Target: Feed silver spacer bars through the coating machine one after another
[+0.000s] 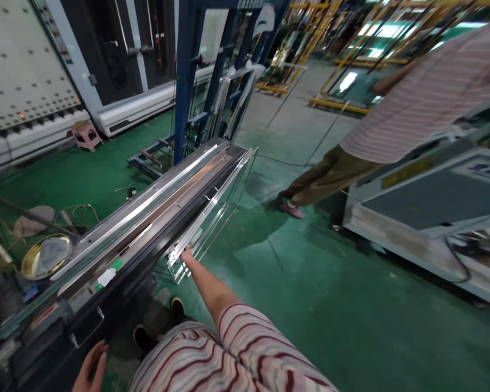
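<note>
My right hand (187, 255) is closed at the near corner of several thin, shiny metal frames (212, 204). They hang together along the right side of a long dark bench (155, 242), and their far ends slant up toward the back. The exact finger placement is too small to see well. Low at the left edge of my body, my left hand (92, 370) is open with fingers stretched out, holding nothing. It is nearest to a metal bail handle (87, 329) on the bench side. A bright metal bar (147, 201) runs lengthwise on the bench top.
Past the bench stands a blue upright rack (183, 81). A person (392, 120) in a striped shirt is on the right, near a grey machine (428, 201). Left are a yellow basin (47, 256) and a pink stool (85, 136). Cables cross the green floor (269, 261).
</note>
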Demonstrator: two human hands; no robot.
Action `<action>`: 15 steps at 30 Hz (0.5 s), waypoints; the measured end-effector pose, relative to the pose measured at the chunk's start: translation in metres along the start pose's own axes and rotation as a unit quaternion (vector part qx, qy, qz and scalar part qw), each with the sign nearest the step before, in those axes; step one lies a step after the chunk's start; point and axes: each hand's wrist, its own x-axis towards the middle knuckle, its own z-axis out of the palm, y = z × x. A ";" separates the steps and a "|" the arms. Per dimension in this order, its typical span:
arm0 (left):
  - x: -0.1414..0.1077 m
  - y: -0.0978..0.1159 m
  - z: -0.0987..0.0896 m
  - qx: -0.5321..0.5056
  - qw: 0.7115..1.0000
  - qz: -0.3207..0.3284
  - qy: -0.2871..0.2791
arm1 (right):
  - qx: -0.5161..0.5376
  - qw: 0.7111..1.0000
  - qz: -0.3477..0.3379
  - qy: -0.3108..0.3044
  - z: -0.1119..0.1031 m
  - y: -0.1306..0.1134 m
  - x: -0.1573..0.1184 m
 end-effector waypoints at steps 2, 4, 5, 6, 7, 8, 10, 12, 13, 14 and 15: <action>0.003 0.013 0.003 -0.002 1.000 0.013 0.002 | 0.044 0.999 0.024 0.002 -0.006 -0.002 -0.009; 0.007 0.027 0.005 0.000 0.999 0.036 -0.004 | 0.093 0.995 0.030 0.003 -0.018 -0.003 -0.023; 0.010 0.033 0.004 0.002 0.999 0.048 -0.010 | 0.118 0.993 0.031 0.005 -0.026 -0.005 -0.031; 0.013 0.038 0.003 0.005 0.998 0.058 -0.016 | 0.143 0.989 0.031 0.010 -0.036 -0.006 -0.039; 0.017 0.042 0.002 0.008 0.998 0.065 -0.020 | 0.168 0.985 0.030 0.017 -0.047 -0.008 -0.048; 0.021 0.044 0.001 0.011 0.997 0.069 -0.027 | 0.191 0.981 0.029 0.027 -0.059 -0.011 -0.055; 0.030 0.046 -0.003 0.014 0.996 0.073 -0.048 | 0.229 0.971 0.028 0.054 -0.085 -0.017 -0.068; 0.038 0.048 -0.005 0.021 0.994 0.077 -0.072 | 0.252 0.963 0.029 0.093 -0.113 -0.024 -0.076; 0.042 0.050 -0.006 0.027 0.993 0.081 -0.085 | 0.258 0.958 0.029 0.120 -0.127 -0.028 -0.079; 0.046 0.053 -0.006 0.034 0.990 0.089 -0.099 | 0.260 0.953 0.027 0.152 -0.141 -0.032 -0.081; 0.050 0.056 -0.006 0.042 0.988 0.100 -0.112 | 0.259 0.947 0.022 0.187 -0.153 -0.037 -0.084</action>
